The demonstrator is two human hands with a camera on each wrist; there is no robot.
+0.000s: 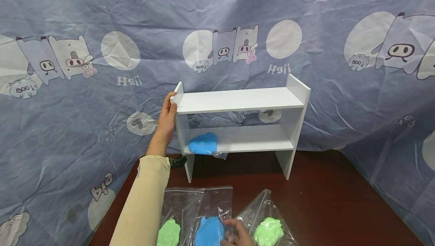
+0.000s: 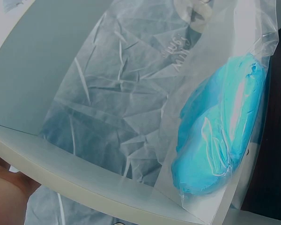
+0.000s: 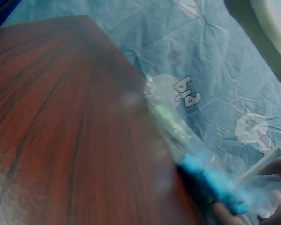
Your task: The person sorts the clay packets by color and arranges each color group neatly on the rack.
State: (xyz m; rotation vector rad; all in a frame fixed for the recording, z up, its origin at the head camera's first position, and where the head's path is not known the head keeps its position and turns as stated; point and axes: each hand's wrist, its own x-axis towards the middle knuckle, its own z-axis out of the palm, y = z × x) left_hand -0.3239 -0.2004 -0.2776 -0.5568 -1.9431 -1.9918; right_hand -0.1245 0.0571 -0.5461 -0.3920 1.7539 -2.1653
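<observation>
My left hand (image 1: 166, 119) grips the upper left side panel of a white two-tier shelf (image 1: 238, 100), thumb toward the front. On its lower tier, at the left end, lies a clear zip bag with blue clay-like stuff (image 1: 204, 143), seen large in the left wrist view as a blue lump (image 2: 220, 126). Low in the head view, my right hand (image 1: 239, 234) has its fingers at the right edge of another bag of blue clay (image 1: 209, 231). That bag's blue lump (image 3: 215, 183) is blurred in the right wrist view, with plastic between the fingers.
Bags of green clay flank the blue one: one green lump (image 1: 169, 233) on the left, another (image 1: 269, 231) on the right. The shelf stands on a dark reddish-brown table (image 1: 326, 200). A patterned blue-grey cloth (image 1: 153, 72) hangs behind and around.
</observation>
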